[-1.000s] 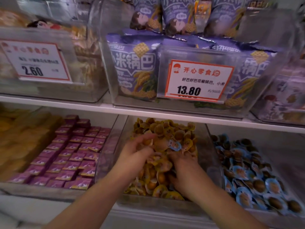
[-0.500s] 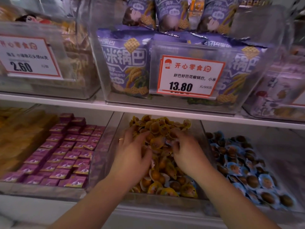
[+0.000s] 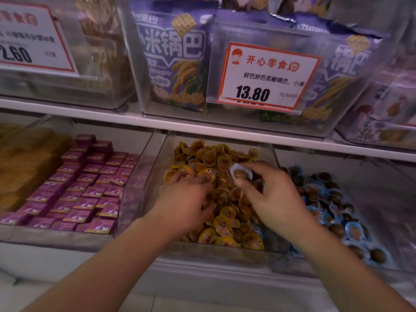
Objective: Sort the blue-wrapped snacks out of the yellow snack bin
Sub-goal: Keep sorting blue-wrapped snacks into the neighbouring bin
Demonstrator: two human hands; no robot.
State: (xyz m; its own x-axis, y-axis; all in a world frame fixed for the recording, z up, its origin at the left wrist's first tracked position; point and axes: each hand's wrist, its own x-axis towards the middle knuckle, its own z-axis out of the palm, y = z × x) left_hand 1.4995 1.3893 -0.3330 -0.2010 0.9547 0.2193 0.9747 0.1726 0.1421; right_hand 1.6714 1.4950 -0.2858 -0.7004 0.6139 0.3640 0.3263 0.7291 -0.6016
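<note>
- Blue-wrapped snack [image 3: 241,174], a small round piece with a pale blue wrapper edge, sits just above centre of the frame, pinched between the thumb and fingers of the right hand [image 3: 273,199], raised a little over the pile.
- Under both hands is the yellow snack bin [image 3: 155,163], a clear container at the centre of the frame, heaped with yellow-wrapped snacks [image 3: 225,224].
- At centre left of the bin, the left hand [image 3: 184,206] lies palm down on the pile, its fingers bent into the yellow pieces; whether it grips one I cannot tell.
- To the right, in the lower right of the frame, a neighbouring clear bin holds more blue-wrapped pieces [image 3: 333,212].
- To the left, purple square packets [image 3: 85,188] fill another bin in rows.
- On the shelf above, purple bags [image 3: 173,59] stand in a clear box bearing a price tag [image 3: 267,77] reading 13.80; a second tag [image 3: 27,39] at the upper left reads 2.60.
</note>
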